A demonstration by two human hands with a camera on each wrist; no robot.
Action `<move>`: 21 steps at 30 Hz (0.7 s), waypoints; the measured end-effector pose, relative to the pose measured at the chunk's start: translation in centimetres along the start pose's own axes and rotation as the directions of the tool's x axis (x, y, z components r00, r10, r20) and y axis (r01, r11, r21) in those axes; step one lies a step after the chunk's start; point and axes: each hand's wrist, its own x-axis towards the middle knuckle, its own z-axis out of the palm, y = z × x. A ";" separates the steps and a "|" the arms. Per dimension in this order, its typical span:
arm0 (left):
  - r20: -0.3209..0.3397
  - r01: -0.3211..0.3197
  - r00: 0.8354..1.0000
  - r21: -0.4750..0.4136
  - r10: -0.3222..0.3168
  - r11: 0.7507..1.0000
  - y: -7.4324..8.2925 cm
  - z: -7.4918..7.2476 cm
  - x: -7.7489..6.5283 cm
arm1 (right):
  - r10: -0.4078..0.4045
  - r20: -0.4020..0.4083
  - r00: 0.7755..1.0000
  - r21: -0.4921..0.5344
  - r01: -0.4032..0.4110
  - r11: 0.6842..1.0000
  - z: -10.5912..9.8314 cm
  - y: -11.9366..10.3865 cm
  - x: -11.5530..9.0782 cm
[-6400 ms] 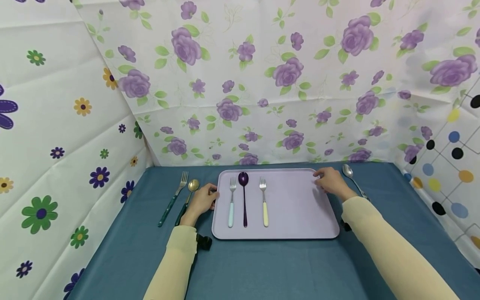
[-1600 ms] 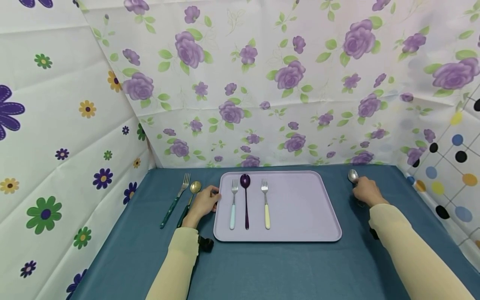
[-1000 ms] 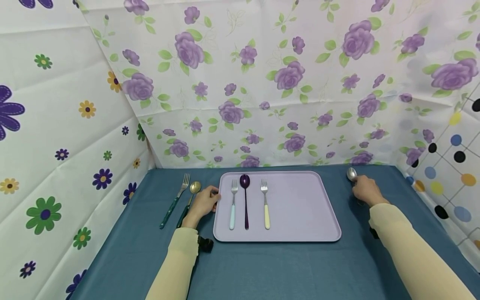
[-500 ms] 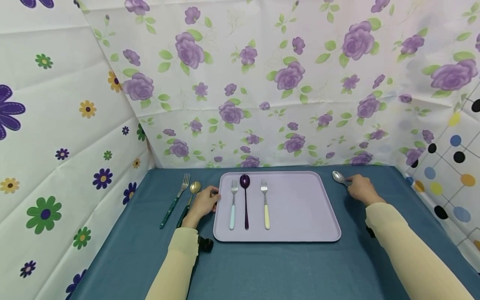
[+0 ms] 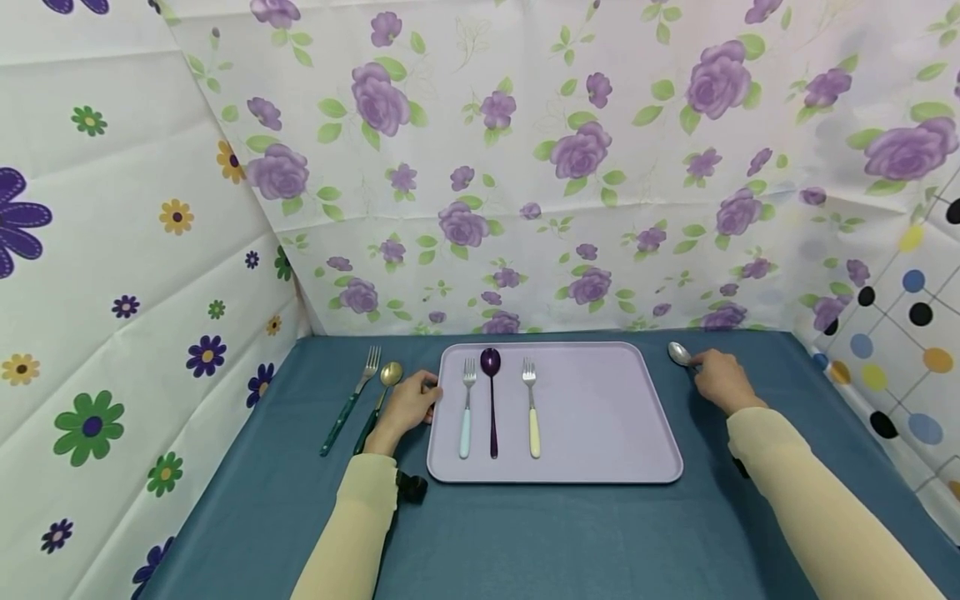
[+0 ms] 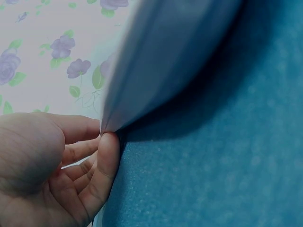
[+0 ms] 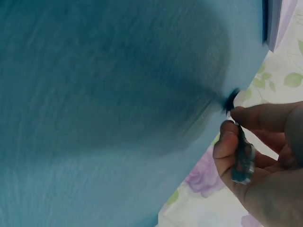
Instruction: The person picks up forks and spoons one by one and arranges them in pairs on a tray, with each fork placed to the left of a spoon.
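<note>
My left hand (image 5: 407,403) pinches the left rim of the pale lilac tray (image 5: 600,417); the left wrist view shows thumb and fingers meeting at the tray's edge (image 6: 142,71). On the tray lie a fork with a light blue handle (image 5: 465,432), a dark purple spoon (image 5: 491,363) and a fork with a pale yellow handle (image 5: 534,433). Right of the tray, my right hand (image 5: 723,382) holds a silver spoon (image 5: 678,354) between thumb and fingers, its bowl pointing away to the far left. In the right wrist view its ornate handle (image 7: 243,163) lies within the fingers.
Left of the tray, a fork with a dark green handle (image 5: 342,423) and a gold spoon (image 5: 390,375) lie on the blue cloth (image 5: 540,542). The left hand partly covers the gold spoon's handle. A floral curtain (image 5: 525,167) closes off the back.
The right hand has left the tray's right rim and taken hold of the silver spoon. It has since shifted slightly left with it. The left hand stays at the tray.
</note>
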 end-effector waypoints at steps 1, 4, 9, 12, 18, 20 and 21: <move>-0.001 -0.001 1.000 0.000 0.001 1.000 0.0 0.0 0.0 | -0.006 -0.015 1.000 -0.003 0.006 1.000 0.1 0.0 0.0; -0.001 -0.004 1.000 -0.005 0.004 1.000 0.0 0.0 0.1 | -0.019 -0.053 0.998 -0.006 0.018 1.000 0.4 0.0 0.1; -0.002 -0.008 1.000 -0.005 0.008 1.000 0.0 0.1 0.1 | -0.019 -0.080 0.997 0.003 0.019 1.000 0.6 0.1 0.1; -0.004 -0.008 1.000 -0.006 0.008 1.000 0.0 0.0 0.1 | -0.016 -0.089 0.996 0.013 0.018 1.000 0.6 0.1 0.1; -0.001 -0.005 1.000 -0.007 0.005 1.000 -0.1 0.0 0.0 | -0.006 -0.111 0.994 0.038 0.011 0.999 0.5 -0.3 0.2; 0.000 -0.005 1.000 -0.006 0.005 1.000 -0.1 0.0 0.0 | -0.001 -0.117 0.993 0.049 0.007 0.999 0.5 -0.4 0.2; 0.000 -0.005 1.000 -0.007 0.005 1.000 -0.1 0.0 0.0 | 0.002 -0.115 0.993 0.056 0.005 0.998 0.5 -0.5 0.2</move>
